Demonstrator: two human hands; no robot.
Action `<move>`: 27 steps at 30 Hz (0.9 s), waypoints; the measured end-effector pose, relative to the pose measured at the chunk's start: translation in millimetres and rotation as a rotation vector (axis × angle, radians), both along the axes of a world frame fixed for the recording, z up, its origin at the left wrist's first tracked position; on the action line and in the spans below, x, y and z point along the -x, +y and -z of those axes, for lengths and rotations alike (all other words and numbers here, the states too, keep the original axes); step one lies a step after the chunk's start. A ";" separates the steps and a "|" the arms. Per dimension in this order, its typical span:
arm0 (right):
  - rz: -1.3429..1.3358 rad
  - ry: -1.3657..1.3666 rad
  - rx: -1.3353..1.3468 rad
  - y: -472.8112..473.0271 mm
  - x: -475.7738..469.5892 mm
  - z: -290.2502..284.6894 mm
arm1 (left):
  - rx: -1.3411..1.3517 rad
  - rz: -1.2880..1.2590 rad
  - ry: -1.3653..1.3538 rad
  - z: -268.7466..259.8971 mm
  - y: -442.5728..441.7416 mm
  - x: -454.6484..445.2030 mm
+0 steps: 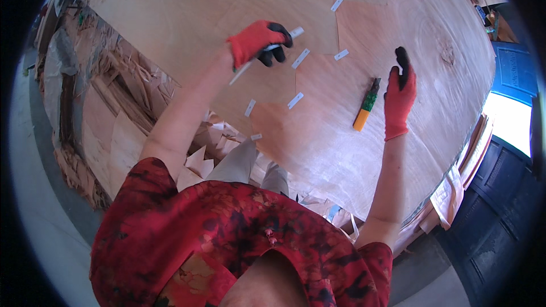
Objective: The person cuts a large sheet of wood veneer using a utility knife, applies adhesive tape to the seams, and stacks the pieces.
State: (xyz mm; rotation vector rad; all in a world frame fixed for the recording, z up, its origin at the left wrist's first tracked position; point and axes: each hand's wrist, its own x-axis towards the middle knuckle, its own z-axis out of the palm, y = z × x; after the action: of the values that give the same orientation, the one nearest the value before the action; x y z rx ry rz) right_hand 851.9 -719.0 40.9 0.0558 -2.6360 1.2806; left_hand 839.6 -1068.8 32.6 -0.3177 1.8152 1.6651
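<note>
My left hand [262, 44], in a red glove with black fingertips, is closed around a white strip [240, 73] that sticks out on both sides of the fingers over the wood veneer sheet [179, 13]. My right hand [400, 94], in a matching glove, is held over the veneer at the right, fingers apart and holding nothing. A utility knife [367, 106] with a yellow end and green wrapping lies just left of it. Short white tape pieces [300, 59] lie along the seams around a reddish veneer patch [362, 25] and another reddish patch [273, 128].
Torn veneer scraps [128, 81] are heaped beyond the sheet's left edge and near my legs. More veneer [448, 196] hangs at the lower right edge. A blue panel [514, 66] and a dark panelled door [490, 196] stand to the right.
</note>
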 end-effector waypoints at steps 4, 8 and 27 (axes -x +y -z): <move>-0.123 0.111 -0.105 -7.3 -13.8 33.9 | -0.078 0.069 -0.050 27.9 39.9 8.3; -0.081 0.030 0.007 -20.3 -8.7 40.8 | -0.117 0.055 -0.082 25.9 65.9 29.9; -0.026 0.190 -0.045 35.0 176.8 74.3 | -0.339 -0.111 -0.034 68.6 222.9 242.2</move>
State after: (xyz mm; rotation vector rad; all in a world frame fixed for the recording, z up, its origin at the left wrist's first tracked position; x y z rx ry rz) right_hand 675.1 -684.0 -33.3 0.2088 -2.5093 1.1613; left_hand 597.4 -845.9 -36.1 -0.2992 1.4787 1.9937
